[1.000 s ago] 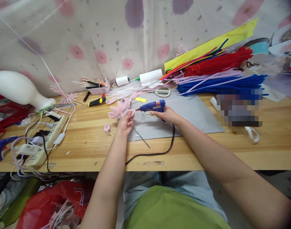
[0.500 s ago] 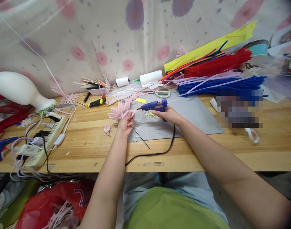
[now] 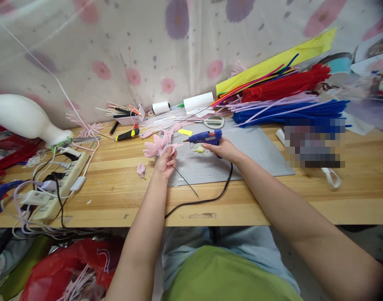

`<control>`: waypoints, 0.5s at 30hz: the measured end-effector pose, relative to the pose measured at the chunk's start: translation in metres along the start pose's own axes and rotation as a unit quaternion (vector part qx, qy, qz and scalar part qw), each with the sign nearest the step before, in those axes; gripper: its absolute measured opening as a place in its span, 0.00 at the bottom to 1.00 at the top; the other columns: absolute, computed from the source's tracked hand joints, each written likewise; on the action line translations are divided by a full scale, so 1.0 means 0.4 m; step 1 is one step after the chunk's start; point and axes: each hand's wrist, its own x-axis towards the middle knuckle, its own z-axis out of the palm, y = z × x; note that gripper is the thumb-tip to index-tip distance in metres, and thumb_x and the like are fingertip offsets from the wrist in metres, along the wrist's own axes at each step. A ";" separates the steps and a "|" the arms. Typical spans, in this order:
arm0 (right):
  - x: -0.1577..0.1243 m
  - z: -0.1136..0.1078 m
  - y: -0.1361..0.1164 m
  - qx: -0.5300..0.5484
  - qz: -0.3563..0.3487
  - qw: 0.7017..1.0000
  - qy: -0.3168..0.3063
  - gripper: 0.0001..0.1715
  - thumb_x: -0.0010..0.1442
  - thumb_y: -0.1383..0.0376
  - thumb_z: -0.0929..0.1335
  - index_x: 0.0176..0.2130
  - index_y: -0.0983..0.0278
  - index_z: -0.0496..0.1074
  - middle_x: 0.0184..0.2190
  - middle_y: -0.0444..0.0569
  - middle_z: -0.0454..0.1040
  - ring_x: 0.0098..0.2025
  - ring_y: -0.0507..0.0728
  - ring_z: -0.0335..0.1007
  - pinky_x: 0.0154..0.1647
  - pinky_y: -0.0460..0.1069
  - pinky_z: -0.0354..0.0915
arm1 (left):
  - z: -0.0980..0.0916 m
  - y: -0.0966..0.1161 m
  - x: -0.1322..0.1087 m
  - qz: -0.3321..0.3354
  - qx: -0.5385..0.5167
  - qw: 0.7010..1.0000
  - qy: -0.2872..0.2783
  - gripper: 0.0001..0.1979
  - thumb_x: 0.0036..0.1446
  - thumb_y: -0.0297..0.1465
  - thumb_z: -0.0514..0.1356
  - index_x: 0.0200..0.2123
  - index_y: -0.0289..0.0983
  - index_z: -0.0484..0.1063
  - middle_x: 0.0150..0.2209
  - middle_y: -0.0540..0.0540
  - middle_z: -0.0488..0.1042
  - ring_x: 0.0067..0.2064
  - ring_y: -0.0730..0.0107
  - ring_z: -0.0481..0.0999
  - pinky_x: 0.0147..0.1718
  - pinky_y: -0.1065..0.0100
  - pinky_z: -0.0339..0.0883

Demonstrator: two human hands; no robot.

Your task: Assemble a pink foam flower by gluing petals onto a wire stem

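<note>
My left hand [image 3: 165, 161] is closed around the base of a pink pipe-cleaner flower [image 3: 157, 146] on a thin dark wire stem [image 3: 185, 181] that slants down to the right. My right hand [image 3: 223, 149] grips a blue hot glue gun [image 3: 205, 137], its nozzle pointing left, a short gap from the flower. The gun's black cord [image 3: 210, 198] trails toward the table's front edge. A small yellow piece [image 3: 199, 149] lies on the grey cutting mat [image 3: 260, 152] under the gun. A loose pink petal [image 3: 141, 168] rests left of my left hand.
Bundles of red, blue and lilac pipe cleaners [image 3: 288, 100] lie at the back right. Scissors [image 3: 213, 121], white rolls [image 3: 198, 100] and a black-yellow knife [image 3: 126, 133] sit behind the mat. A power strip [image 3: 58, 182] with cables and a white vase [image 3: 25, 118] are at left.
The glue gun has drawn back a little to the right, away from the flower, uncovering the small yellow piece on the mat. My left hand and the flower stay put.
</note>
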 end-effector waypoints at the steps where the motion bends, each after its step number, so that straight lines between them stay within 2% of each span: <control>1: 0.002 -0.001 0.003 0.017 0.000 1.000 0.006 0.26 0.45 0.44 0.71 0.25 0.64 0.66 0.16 0.40 0.62 0.20 0.48 0.56 0.21 0.46 0.54 | 0.000 0.000 0.000 0.001 0.003 1.000 0.000 0.08 0.59 0.22 0.56 0.27 0.33 0.69 0.24 0.50 0.72 0.26 0.84 0.74 0.09 0.87 0.42; 4: 0.010 -0.005 0.012 0.057 0.003 0.998 0.038 0.25 0.46 0.45 0.70 0.24 0.64 0.68 0.15 0.42 0.63 0.19 0.49 0.57 0.21 0.46 0.55 | -0.003 0.001 0.002 0.001 0.001 1.000 -0.008 0.07 0.58 0.22 0.57 0.27 0.33 0.69 0.24 0.50 0.73 0.26 0.84 0.74 0.09 0.87 0.41; 7: 0.027 -0.014 0.030 0.037 0.017 0.994 0.102 0.25 0.48 0.45 0.68 0.28 0.66 0.72 0.17 0.44 0.67 0.20 0.51 0.60 0.23 0.47 0.58 | -0.007 -0.001 0.004 0.003 -0.001 1.000 -0.021 0.07 0.58 0.22 0.57 0.27 0.33 0.69 0.25 0.50 0.73 0.26 0.84 0.75 0.09 0.87 0.41; 11: 0.060 -0.031 0.060 -0.082 0.046 0.977 0.192 0.27 0.48 0.46 0.69 0.35 0.67 0.75 0.30 0.54 0.76 0.33 0.60 0.72 0.35 0.52 0.64 | -0.008 -0.002 0.003 0.005 0.016 0.999 -0.028 0.05 0.55 0.21 0.60 0.28 0.33 0.69 0.25 0.50 0.73 0.26 0.83 0.75 0.09 0.87 0.41; 15: 0.083 -0.036 0.078 -0.191 0.051 0.963 0.182 0.28 0.51 0.46 0.68 0.38 0.67 0.75 0.36 0.59 0.77 0.42 0.66 0.73 0.41 0.56 0.65 | -0.009 -0.005 0.000 -0.002 0.035 0.999 -0.038 0.04 0.54 0.21 0.61 0.29 0.33 0.69 0.26 0.50 0.73 0.26 0.83 0.75 0.08 0.87 0.41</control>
